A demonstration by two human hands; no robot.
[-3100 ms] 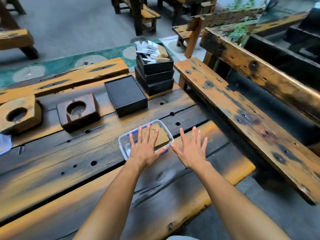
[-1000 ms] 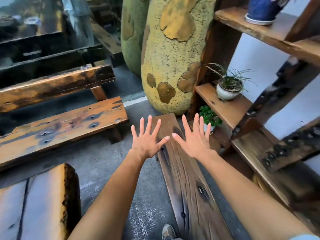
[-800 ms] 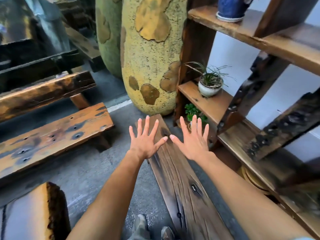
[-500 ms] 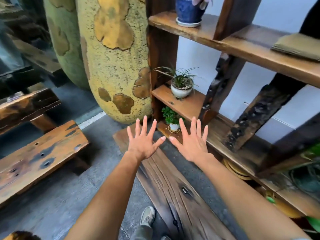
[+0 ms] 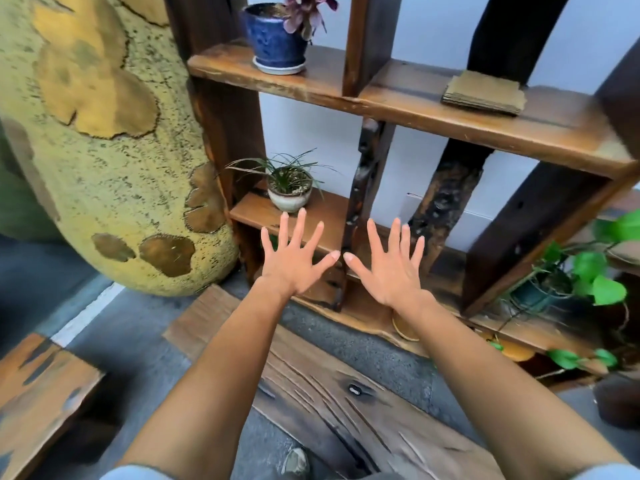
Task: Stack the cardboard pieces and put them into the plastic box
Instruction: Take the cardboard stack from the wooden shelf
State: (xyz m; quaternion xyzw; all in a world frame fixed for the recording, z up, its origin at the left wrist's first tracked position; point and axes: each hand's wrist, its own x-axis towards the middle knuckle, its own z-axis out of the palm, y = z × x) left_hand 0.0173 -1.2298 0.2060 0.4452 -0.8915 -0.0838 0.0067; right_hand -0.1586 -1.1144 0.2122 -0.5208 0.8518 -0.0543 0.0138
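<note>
Cardboard pieces now in view on upper shelf, both hands still spread, empty.

Cobalt-blue pot, yellow brown-blotched column, tan cardboard stack.

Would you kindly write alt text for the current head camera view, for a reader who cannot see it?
Two empty hands, the left hand and right hand, reach forward with fingers spread toward a dark wooden shelf unit. A stack of cardboard pieces lies on its upper shelf beside a blue plant pot; no plastic box is in view.
</note>
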